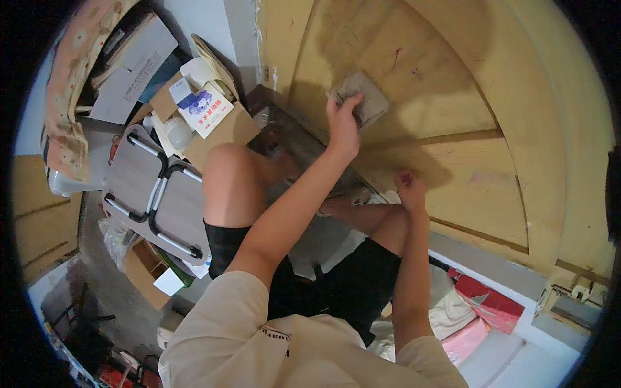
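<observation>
The left hand (343, 126) presses a grey cloth (362, 97) flat against a yellowish wooden door (453, 84). Its fingers close over the cloth's near edge, and they cover the lower left part of it, so the cloth's full outline cannot be made out. The cloth sits on an upper panel of the door, above a raised horizontal moulding, with the hand's shadow falling on the wood just beside it.

The right hand (409, 187) rests lower down, curled into a loose fist against the door. It is seen from behind, so whether anything lies inside the fist cannot be told. The two hands are well apart.

The person crouches; one bare knee (226, 181) rises at the left, and black shorts (349, 278) and a pale shirt (259, 343) fill the lower middle, hiding the floor beneath. A foot near the door's base is partly hidden by the left forearm.

To the left a folded table (155, 194) lies on its top with its legs showing. Behind it stands a cardboard box (220, 126) with papers on it, their details too small to tell. Lower right, a red package (488, 301) lies on pink fabric, cut by the dark fisheye rim.
</observation>
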`<state>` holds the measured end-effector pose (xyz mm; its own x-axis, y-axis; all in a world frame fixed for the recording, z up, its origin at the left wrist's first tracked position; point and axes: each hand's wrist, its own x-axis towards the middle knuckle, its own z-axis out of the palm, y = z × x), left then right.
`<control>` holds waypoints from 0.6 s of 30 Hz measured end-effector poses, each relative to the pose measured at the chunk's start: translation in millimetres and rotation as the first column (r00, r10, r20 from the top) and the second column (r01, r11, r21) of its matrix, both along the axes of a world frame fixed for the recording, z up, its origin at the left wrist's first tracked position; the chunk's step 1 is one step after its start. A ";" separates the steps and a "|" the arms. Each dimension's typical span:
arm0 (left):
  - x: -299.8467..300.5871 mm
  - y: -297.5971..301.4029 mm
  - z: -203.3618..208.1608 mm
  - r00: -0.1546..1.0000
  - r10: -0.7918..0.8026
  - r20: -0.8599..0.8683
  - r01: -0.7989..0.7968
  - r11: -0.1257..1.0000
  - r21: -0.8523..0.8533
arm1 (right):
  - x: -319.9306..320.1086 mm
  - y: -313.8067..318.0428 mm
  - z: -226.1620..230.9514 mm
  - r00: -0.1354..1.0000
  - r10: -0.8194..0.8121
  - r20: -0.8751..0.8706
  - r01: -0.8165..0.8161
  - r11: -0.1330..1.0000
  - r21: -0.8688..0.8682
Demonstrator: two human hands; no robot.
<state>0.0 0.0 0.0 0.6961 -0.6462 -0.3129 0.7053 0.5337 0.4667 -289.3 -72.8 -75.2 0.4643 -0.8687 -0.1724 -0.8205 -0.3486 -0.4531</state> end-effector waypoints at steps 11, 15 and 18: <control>5.3 -31.1 -98.1 0.989 0.148 0.031 -0.151 0.959 0.241 | 7.1 18.1 28.1 0.993 -0.063 0.097 0.067 0.997 -0.038; 4.2 -34.9 -148.2 0.974 0.221 0.055 -0.223 0.875 0.430 | 20.9 23.9 46.6 0.996 -0.083 0.027 0.082 0.995 0.049; 2.8 -39.8 -178.8 0.981 0.192 0.001 -0.161 0.819 0.551 | 23.1 19.5 48.6 0.998 -0.045 0.047 0.044 0.999 0.030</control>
<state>2.8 -39.8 -178.8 0.7544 -0.2260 -0.6163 0.6550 0.3202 0.6844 -266.2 -53.3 -26.7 0.4336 -0.8837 -0.1762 -0.8122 -0.2986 -0.5012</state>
